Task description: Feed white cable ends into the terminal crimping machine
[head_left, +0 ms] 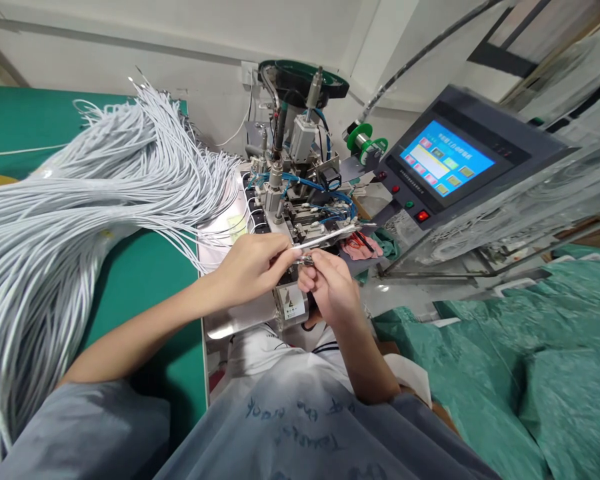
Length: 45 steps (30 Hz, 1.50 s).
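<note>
My left hand (257,267) is closed, thumb against fingers, on white cables whose tails run left toward the big bundle (145,193). From its fingertips a white length (330,235) points right across the front of a small bench machine (300,180). Just beside it my right hand (333,283) pinches at a small shiny metal piece (307,260), fingers curled. Whether that piece belongs to a cable or to the machine is unclear. Below both hands sits a metal block with a white label (294,303).
A control panel with a lit touchscreen (445,160) stands at right, with a green-flanged solder-wire spool (365,142) beside it. Behind the machine is a round dark feeder bowl (305,77). A pink cloth (361,247) lies near my right hand. Green sheeting (530,347) covers the lower right.
</note>
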{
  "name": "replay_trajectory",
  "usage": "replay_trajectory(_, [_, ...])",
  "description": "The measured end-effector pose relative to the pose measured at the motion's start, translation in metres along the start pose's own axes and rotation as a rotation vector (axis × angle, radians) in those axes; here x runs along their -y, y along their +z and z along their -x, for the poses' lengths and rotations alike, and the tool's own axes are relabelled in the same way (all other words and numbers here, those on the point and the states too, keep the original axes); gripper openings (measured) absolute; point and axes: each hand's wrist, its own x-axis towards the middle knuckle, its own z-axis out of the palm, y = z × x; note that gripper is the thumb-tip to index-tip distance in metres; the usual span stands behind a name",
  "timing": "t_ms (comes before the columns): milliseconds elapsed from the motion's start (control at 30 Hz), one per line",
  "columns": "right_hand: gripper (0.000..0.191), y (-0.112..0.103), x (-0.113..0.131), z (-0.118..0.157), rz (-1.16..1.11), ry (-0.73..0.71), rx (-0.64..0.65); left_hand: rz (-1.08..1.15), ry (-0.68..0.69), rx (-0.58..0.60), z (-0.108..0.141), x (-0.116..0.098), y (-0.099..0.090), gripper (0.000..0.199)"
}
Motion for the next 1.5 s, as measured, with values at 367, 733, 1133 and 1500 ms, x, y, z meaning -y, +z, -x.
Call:
replay_trajectory(367, [0.023,-0.003,-0.005,0.005,0.267,-0.206,-0.047,0.012,-0.032,0.0,-0.001,0.003,0.004,0.038])
replay_trajectory(733, [0.03,0.006,-0.016,0.003,0.032,0.017,-0.007,-0.18,-0.036,-0.004,0.001,0.005,0.006,0.037])
replay_trajectory(1133, [0.023,0.005,-0.022,0.003,0.084,-0.041,-0.048,-0.378,0.11,-0.05,0.006,0.003,0.006,0.036])
replay_trajectory(1500, [0.026,-0.009,-0.023,0.0,0.658,-0.529,-0.22,-0.246,0.068,0.033,-0.001,0.01,0.013,0.034])
